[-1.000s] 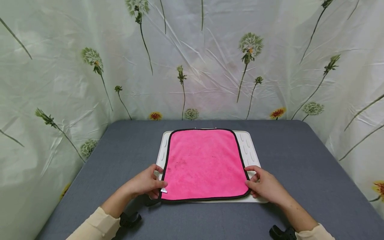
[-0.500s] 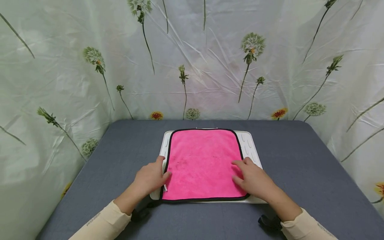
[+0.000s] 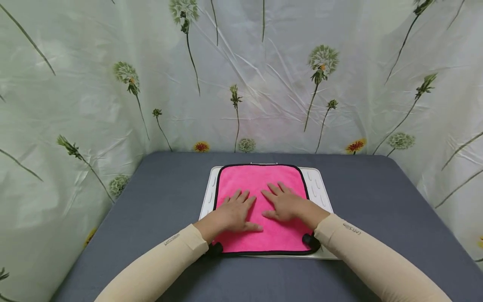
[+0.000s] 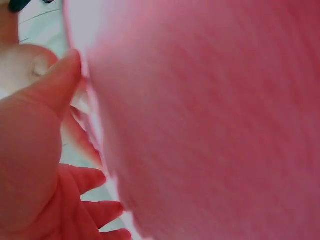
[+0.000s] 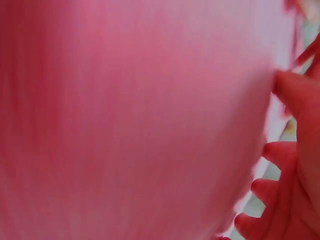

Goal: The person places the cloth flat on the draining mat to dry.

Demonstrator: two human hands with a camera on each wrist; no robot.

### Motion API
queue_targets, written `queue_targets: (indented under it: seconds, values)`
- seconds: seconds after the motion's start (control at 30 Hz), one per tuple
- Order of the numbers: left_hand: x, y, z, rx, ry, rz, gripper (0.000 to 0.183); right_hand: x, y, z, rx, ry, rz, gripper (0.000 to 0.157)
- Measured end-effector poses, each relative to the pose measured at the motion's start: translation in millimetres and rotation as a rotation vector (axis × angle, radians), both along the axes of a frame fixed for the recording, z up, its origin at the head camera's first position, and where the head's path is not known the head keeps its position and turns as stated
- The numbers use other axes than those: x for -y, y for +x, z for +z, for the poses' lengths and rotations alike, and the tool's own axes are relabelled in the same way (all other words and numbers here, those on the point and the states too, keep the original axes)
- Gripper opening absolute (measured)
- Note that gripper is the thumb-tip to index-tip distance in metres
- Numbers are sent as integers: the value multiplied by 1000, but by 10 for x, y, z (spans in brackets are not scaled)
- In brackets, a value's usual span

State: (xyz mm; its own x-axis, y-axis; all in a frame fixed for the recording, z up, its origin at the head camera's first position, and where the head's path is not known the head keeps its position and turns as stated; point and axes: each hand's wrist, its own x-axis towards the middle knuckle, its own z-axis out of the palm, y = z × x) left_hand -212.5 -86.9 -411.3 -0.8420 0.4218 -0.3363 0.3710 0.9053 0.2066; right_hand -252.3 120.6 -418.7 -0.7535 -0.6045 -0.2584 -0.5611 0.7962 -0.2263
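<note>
A bright pink cloth (image 3: 279, 239) with a black bound edge lies flat and spread out over a white tray (image 3: 318, 191). My left hand (image 3: 237, 214) rests on the cloth left of its middle, fingers spread and thumb pointing right. To the right of it, my right hand (image 3: 284, 204) lies palm down on the same cloth, its fingers pointing up and to the left. Both wrist views are filled by the pink cloth, with fingertips at its surface. Neither hand grips anything. Most of the tray is hidden under the cloth.
A dark grey-blue table (image 3: 170, 184) carries the tray. Behind it hangs a pale curtain (image 3: 279, 100) printed with dandelions. Small black wrist-camera mounts (image 3: 310, 240) hang under both wrists, close over the cloth's near edge.
Both hands have let go of the cloth's near side edges and moved inward and forward onto its middle. The cloth stays spread on the tray; the head view has shifted slightly.
</note>
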Motion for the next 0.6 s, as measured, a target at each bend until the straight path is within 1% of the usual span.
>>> queue_targets:
  seconds: [0.07,0.13,0.23,0.33,0.47,0.6]
  values:
    - [-26,-43,-32,-6,-22,4,105,-74,-104,-21,26,50,-48,80]
    - [-29,-81,-50,-3,-32,1,108,-168,-201,-40,30,73,-95,83]
    - [19,-128,-65,5,-50,2,109,-311,-324,-56,23,75,-168,84]
    - [130,-149,-84,4,-71,18,110,-447,-418,-67,21,64,-234,85]
    - [309,-150,-104,14,-75,39,110,-617,-495,-81,26,51,-284,84]
    - [456,-122,-97,32,-60,42,109,-764,-492,-123,5,34,-295,82]
